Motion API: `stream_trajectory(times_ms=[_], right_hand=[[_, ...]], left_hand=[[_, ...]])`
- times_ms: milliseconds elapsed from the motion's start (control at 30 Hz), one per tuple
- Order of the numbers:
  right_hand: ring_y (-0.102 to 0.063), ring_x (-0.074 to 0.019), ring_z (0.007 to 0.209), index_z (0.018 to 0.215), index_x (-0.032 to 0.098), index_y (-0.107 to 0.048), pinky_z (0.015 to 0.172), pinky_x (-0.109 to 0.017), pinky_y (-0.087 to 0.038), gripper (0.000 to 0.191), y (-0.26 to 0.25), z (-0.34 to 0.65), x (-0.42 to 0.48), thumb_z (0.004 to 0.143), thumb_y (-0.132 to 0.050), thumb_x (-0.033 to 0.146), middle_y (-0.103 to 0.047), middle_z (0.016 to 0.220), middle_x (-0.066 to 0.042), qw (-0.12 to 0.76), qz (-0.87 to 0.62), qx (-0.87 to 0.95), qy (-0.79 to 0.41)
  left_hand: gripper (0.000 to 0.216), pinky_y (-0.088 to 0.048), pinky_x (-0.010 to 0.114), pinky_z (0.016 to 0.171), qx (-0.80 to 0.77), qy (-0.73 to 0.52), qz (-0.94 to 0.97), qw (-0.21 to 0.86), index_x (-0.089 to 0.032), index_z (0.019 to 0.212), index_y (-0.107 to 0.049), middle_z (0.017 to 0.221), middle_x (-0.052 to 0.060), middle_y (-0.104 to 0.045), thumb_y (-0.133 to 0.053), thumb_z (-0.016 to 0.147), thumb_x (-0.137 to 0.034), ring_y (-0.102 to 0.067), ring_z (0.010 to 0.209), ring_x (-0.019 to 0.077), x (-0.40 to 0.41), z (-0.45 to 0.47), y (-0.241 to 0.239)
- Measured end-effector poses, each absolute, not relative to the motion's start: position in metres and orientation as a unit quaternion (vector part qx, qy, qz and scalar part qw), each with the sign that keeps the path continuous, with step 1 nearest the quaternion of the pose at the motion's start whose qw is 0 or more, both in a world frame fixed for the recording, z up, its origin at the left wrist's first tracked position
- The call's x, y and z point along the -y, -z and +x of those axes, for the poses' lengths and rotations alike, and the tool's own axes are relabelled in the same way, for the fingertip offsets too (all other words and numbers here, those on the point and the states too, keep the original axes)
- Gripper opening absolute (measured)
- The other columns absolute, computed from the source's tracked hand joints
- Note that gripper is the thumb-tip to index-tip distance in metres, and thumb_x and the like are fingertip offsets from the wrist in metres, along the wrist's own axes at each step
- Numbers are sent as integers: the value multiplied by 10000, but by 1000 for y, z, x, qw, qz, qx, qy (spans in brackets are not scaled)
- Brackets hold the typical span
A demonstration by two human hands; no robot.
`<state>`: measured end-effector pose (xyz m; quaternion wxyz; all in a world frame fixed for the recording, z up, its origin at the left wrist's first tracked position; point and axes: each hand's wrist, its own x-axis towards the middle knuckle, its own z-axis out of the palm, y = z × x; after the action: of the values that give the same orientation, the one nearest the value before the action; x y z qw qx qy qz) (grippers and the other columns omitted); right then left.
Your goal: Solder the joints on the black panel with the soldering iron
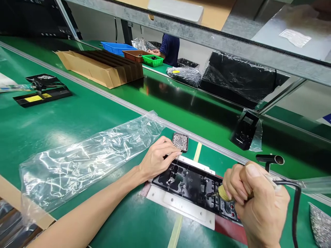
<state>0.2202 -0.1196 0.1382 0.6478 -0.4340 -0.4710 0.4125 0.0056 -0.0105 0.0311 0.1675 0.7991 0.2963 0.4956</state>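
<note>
Right hand is gripping a tool in a closed fist, and the tool's dark tip is pointing at the inner side of a black panel. Near the wrist, a black cable is hanging down. The panel is lying on the bench in front of the person, with white strips showing along both its long edges. Left hand is resting over the panel's left end, its fingers half bent and close together (whether they are pinching anything, I cannot tell). Just beside those fingers, a small tray is holding a heap of tiny silver pieces. A clear bag is spreading across the bench beyond the left forearm. Past the right hand, a black tube is standing, and farther off a black part is lying on clear film. On the far side, a ribbed carton is sitting near a green bin, behind which another person's sleeve is showing.
</note>
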Motion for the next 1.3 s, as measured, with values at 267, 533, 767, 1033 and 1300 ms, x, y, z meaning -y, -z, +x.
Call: stream_trajectory(times_ms=[267,533,767,1033,1300], right_hand=[[-304,-88,432,598,202,-377,403,-221,-299,497,-140,218,117,1017,-610,335,-327,503,48,657,-423,476,-405],[-303,-104,433,599,212,-372,388,-235,-286,493,-138,218,120,1006,-621,338,-328,502,42,657,-423,457,-424],[-298,-99,423,588,211,-357,378,-225,-276,520,-137,216,118,998,-644,355,-317,493,45,662,-429,460,-408],[-299,-101,420,587,212,-352,374,-218,-282,522,-135,216,120,987,-652,362,-308,491,48,662,-436,456,-405],[-297,-96,414,583,208,-345,376,-217,-286,531,-137,215,116,989,-649,368,-304,487,49,662,-437,458,-400]], left_hand=[[122,-545,416,848,-281,-487,816,136,-176,1058,-777,925,36,-783,-658,1033,-188,-599,927,217,9,4,-26],[106,-530,404,845,-271,-464,841,67,-155,1068,-755,929,43,-769,-657,1028,-161,-587,955,227,10,5,-27],[100,-524,397,846,-269,-469,840,41,-157,1085,-737,956,41,-763,-658,1024,-148,-583,952,220,8,2,-22],[96,-523,391,825,-274,-452,849,14,-164,1095,-727,942,39,-747,-668,1019,-160,-590,952,225,6,1,-18],[97,-517,389,833,-277,-445,852,9,-169,1100,-724,942,34,-748,-669,1021,-163,-596,966,225,5,1,-15]])
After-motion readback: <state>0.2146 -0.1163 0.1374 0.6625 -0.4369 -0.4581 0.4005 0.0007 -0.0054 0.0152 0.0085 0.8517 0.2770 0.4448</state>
